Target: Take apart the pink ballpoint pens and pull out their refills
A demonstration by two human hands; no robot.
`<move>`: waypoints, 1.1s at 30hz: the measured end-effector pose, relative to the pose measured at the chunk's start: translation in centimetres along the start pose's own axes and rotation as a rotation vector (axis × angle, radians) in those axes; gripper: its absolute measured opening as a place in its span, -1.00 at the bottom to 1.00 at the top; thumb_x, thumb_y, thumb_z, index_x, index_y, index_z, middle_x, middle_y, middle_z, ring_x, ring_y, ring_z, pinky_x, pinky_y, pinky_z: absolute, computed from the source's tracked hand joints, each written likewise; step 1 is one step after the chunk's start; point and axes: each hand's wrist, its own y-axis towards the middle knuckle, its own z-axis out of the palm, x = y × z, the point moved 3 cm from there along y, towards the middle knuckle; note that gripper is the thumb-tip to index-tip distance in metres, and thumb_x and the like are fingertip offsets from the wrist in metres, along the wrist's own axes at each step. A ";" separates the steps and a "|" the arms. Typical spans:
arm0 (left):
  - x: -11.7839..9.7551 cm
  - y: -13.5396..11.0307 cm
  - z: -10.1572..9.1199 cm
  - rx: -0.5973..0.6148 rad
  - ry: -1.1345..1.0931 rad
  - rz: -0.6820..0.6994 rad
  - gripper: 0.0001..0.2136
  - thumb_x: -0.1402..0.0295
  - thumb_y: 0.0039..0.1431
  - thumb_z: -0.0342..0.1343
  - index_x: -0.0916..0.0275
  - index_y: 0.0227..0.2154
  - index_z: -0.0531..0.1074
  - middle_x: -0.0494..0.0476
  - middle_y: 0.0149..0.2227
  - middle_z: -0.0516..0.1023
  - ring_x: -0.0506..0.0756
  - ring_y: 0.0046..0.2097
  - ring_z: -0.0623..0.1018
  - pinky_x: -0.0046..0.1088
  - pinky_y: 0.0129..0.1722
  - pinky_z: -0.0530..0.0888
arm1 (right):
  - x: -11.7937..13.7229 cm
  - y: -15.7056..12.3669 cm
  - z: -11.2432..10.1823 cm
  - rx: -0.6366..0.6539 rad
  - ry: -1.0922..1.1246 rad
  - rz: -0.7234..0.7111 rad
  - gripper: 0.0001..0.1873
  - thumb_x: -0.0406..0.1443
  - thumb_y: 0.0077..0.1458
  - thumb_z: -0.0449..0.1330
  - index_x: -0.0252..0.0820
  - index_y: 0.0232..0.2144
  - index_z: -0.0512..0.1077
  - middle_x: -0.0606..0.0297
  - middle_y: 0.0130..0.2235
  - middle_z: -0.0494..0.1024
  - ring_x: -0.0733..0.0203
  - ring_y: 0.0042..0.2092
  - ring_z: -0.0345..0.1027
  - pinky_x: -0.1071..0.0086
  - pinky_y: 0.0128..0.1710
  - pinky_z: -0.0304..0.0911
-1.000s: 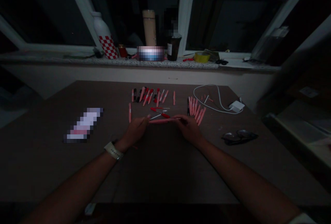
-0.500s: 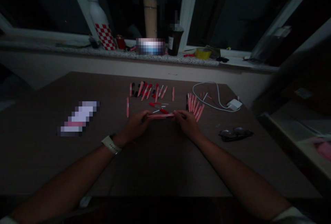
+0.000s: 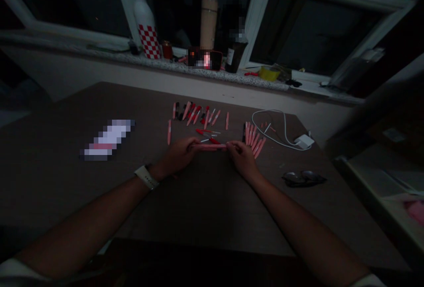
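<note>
Since both hands share one pink pen [image 3: 208,146], it lies level just above the tabletop at lower centre, the left hand [image 3: 175,154] closed round one end and the right hand [image 3: 243,160] pinching the other, a grip that keeps it steady. Just above the hands lie loose red parts [image 3: 207,136]. More pink pens sit straight on the brown table [image 3: 66,190], with no tray or box: a scattered cluster [image 3: 195,115] at upper centre, a lone pen [image 3: 169,132] left of the hands, and a tight fanned row [image 3: 253,139] to the right, seemingly sorted into groups. White cable [image 3: 274,121] and charger [image 3: 304,141] lie at right, glasses [image 3: 303,178] below them. Containers stand on the windowsill at top: checkered white bottle [image 3: 145,26], beige tumbler [image 3: 208,22], dark bottle [image 3: 236,55]; contents cannot be told.
</note>
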 end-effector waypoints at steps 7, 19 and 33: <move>-0.4 -0.1 0.1 0.023 -0.037 0.061 -0.68 0.13 0.33 -0.01 0.25 -0.07 0.44 0.17 -0.20 0.55 0.14 -0.19 0.52 -0.37 -0.20 0.42 | -0.5 0.1 0.2 -0.006 0.012 -0.003 -0.64 0.00 0.07 0.24 -0.18 -0.32 0.50 0.25 -0.41 0.61 0.17 -0.38 0.43 0.38 -0.43 0.25; 1.1 0.3 0.7 0.021 0.051 0.071 -0.61 0.14 0.41 -0.20 0.24 -0.37 0.42 0.14 -0.33 0.49 0.15 -0.21 0.45 -0.30 -0.14 0.39 | -0.6 -0.1 0.3 0.097 -0.046 -0.025 -0.66 -0.04 0.08 0.25 -0.14 -0.21 0.54 0.26 -0.36 0.58 0.20 -0.40 0.36 0.40 -0.46 0.16; 1.4 0.3 0.8 0.030 0.117 0.051 -0.62 0.16 0.40 -0.18 0.24 -0.33 0.46 0.14 -0.35 0.49 0.15 -0.23 0.46 -0.35 -0.23 0.36 | -0.4 -0.1 0.0 0.039 -0.079 -0.026 -0.68 -0.09 0.06 0.26 -0.17 -0.21 0.51 0.46 -0.58 0.25 0.30 -0.54 0.04 0.41 -0.54 -0.08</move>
